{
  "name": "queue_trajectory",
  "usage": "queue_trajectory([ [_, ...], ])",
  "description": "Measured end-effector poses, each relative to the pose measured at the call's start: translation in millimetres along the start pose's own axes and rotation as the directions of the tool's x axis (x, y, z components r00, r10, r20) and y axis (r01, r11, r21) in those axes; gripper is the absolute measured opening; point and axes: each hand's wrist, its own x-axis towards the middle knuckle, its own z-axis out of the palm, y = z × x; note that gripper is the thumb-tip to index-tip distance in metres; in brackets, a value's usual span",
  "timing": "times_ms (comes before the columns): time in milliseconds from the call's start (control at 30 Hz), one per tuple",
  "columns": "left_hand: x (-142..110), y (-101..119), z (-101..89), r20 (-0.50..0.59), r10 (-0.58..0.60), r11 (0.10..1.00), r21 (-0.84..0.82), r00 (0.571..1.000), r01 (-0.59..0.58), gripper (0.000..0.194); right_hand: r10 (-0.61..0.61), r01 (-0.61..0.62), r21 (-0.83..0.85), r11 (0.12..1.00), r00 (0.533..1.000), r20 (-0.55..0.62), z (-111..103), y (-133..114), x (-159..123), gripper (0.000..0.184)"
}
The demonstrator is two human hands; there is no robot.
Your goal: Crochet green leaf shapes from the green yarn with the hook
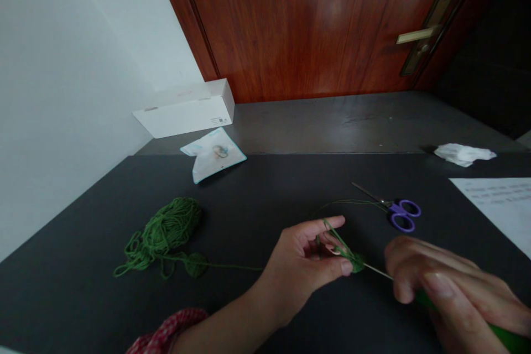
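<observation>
My left hand [302, 257] pinches a small green crocheted piece [354, 261], with green yarn looped over its raised fingers. My right hand [450, 293] is shut around a crochet hook with a green handle [425, 300], and the hook's thin metal shaft [377, 271] reaches toward the crocheted piece. The hook's tip is hidden in the stitches. A loose skein of green yarn [164, 232] lies to the left, and a strand runs from it toward my left hand. Beside that skein rests a small, flat crocheted green leaf [196, 264].
Purple-handled scissors [400, 214] lie on the dark table [232, 193] beyond my hands. A white sheet of paper [498, 204] sits at right, with crumpled tissue [462, 154] behind it. A white box [185, 109] and a packet [214, 154] sit at back left, before a wooden door [298, 22].
</observation>
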Motion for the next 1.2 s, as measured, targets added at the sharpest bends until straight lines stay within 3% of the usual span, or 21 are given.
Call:
queue_trajectory([
  [100, -0.6, 0.4, -0.4, 0.006, 0.004, 1.0, 0.001, 1.0, -0.004, 0.058, -0.034, 0.031, 0.025, 0.999, 0.991, 0.127, -2.5, 4.4, -3.2, 0.03],
  [400, 1.4, 1.0, -0.1, 0.03, 0.004, 1.0, -0.022, 1.0, -0.004, 0.056, 0.083, -0.087, 0.041, 0.995, 0.993, 0.078, -3.2, 3.5, -5.7, 0.034],
  [700, 0.8, 1.4, -0.1, 0.045, -0.008, 0.999, -0.037, 0.999, 0.009, 0.061, 0.091, -0.1, 0.098, 0.99, 0.992, 0.088, -4.5, 5.1, -8.2, 0.035],
  [933, 1.4, 0.6, 0.3, 0.073, -0.01, 0.999, -0.047, 0.997, 0.014, 0.053, 0.142, -0.152, 0.128, 0.98, 0.986, 0.088, -3.8, 4.3, -5.5, 0.037],
  [1067, 1.3, -0.9, 0.2, 0.071, -0.018, 0.998, -0.051, 0.997, 0.022, 0.062, 0.133, -0.143, 0.125, 0.982, 0.988, 0.081, -2.0, 4.1, -3.0, 0.037],
  [1200, 1.6, -0.1, -0.5, 0.083, -0.01, 0.999, -0.038, 0.997, 0.013, 0.042, 0.122, -0.133, 0.117, 0.984, 0.988, 0.098, -3.2, 5.0, -4.7, 0.036],
])
